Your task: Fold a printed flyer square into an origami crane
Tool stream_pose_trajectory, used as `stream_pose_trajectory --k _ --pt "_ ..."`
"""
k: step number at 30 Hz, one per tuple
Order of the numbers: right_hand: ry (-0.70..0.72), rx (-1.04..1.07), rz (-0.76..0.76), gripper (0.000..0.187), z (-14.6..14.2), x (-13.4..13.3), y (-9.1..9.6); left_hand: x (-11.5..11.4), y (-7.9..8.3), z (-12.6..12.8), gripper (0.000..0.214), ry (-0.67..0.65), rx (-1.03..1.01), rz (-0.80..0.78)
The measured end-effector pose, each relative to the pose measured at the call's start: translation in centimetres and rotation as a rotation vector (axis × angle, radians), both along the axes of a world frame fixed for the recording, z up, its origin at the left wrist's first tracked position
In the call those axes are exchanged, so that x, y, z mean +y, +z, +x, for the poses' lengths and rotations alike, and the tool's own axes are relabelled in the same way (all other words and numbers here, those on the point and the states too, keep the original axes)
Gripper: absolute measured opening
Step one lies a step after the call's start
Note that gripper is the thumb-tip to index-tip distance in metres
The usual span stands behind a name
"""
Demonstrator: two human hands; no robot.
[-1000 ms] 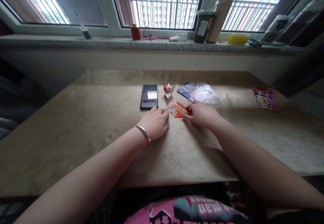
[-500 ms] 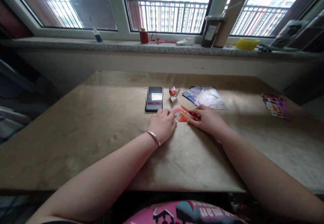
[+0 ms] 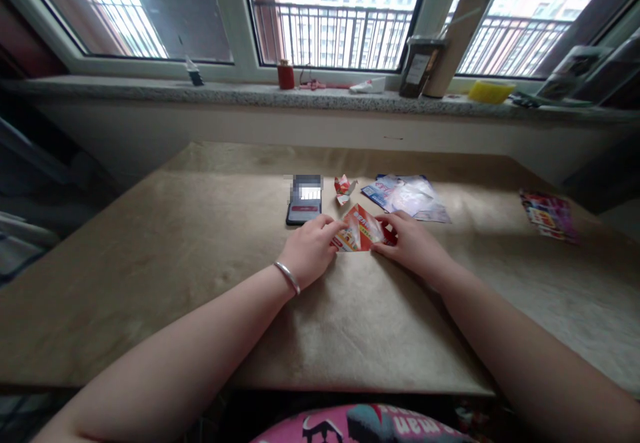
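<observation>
- My left hand [image 3: 310, 249] and right hand [image 3: 413, 243] each pinch an edge of the red leaflet [image 3: 361, 231], just in front of the phone [image 3: 304, 201] on the desk [image 3: 200, 263].
- I judge the folding barely begun: one flap is raised and no crease is pressed. A folded paper figure [image 3: 344, 187] lies beyond.
- Half a second ago the leaflet lay flat.

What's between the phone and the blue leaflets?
A small folded red-and-white paper figure, between the phone and the blue leaflets, in the head view.

Both hands [image 3: 313, 251] on folded red paper [image 3: 361, 231]
</observation>
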State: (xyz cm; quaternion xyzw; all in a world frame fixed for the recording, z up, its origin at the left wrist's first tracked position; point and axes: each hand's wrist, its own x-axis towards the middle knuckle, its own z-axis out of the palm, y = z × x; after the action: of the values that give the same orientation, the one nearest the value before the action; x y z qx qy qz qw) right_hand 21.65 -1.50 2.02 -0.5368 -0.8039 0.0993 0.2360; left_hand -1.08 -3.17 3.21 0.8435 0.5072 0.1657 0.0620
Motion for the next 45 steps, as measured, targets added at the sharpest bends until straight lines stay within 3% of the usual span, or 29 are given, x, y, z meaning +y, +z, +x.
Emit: stream_pose_trajectory --k 5,18,21,25,27,31,34,36,38,41,45 --pt "0.017 0.019 0.024 0.04 -0.1 -0.1 0.4 0.5 0.0 0.0 0.053 -0.018 -0.047 -0.017" --pt "-0.019 0.36 -0.246 0.046 -0.5 0.4 -0.6 1.4 -0.8 -0.1 0.052 -0.083 -0.248 -0.007" --pt "-0.026 0.398 -0.3 0.047 -0.4 0.6 -0.9 1.7 -1.1 0.1 0.058 -0.055 -0.379 -0.111" --pt "0.004 0.469 -0.301 0.045 -0.2 0.8 -1.3 2.2 -1.7 0.3 0.06 0.007 -0.634 -0.381" --pt "0.026 0.52 -0.31 0.043 -0.3 0.7 -1.4 2.4 -1.8 0.3 0.053 0.021 -0.617 -0.4" --pt "0.048 0.554 -0.29 0.044 -0.5 0.5 -1.2 2.3 -1.4 0.2 0.04 -0.032 -0.515 -0.21" --pt "-0.002 0.528 -0.281 0.052 -0.4 0.4 -1.1 2.0 -0.8 0.2 0.031 -0.124 -0.601 0.007" --pt "-0.007 0.547 -0.33 0.044 -0.3 0.5 -1.1 1.9 -0.4 0.1 0.026 -0.159 -0.628 0.147" --pt "0.006 0.588 -0.367 0.029 -0.1 0.6 -1.2 1.8 -0.3 0.0 0.024 -0.171 -0.621 0.189" --pt "-0.024 0.63 -0.342 0.025 0.2 0.6 -1.3 1.9 -0.4 -0.1 0.027 -0.16 -0.566 0.177" --pt "-0.043 0.574 -0.154 0.023 0.3 0.1 -0.5 2.0 -0.7 0.0 0.024 -0.183 -0.501 0.221"
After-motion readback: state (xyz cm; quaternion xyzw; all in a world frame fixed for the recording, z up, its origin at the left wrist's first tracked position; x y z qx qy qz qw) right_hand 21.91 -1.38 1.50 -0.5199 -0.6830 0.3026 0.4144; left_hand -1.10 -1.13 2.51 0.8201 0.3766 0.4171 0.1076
